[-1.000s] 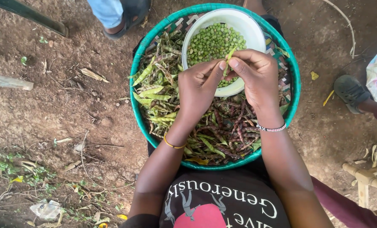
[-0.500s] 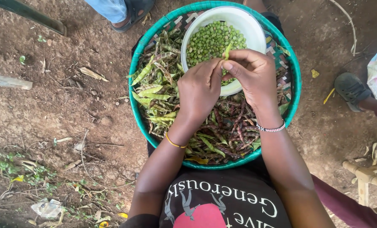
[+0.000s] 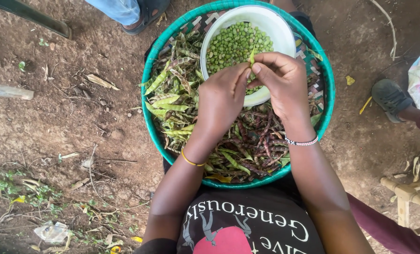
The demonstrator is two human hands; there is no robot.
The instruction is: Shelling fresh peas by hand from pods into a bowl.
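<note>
Over the white bowl's near rim, a green pod (image 3: 252, 55) is pinched between the fingertips of the left hand (image 3: 222, 99) and the right hand (image 3: 281, 81), both closed narrowly on it. Shelled green peas (image 3: 234, 43) are held in the white bowl (image 3: 277, 24), which is set inside a teal woven basket (image 3: 149, 122) among heaped pods (image 3: 172, 101) on the lap.

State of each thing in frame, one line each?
Pod: pinched between both hands, over the bowl.
Left hand: closed on pod.
Right hand: closed on pod.
Bowl: upright, part filled with green peas.
Basket: on lap, heaped with pods.
</note>
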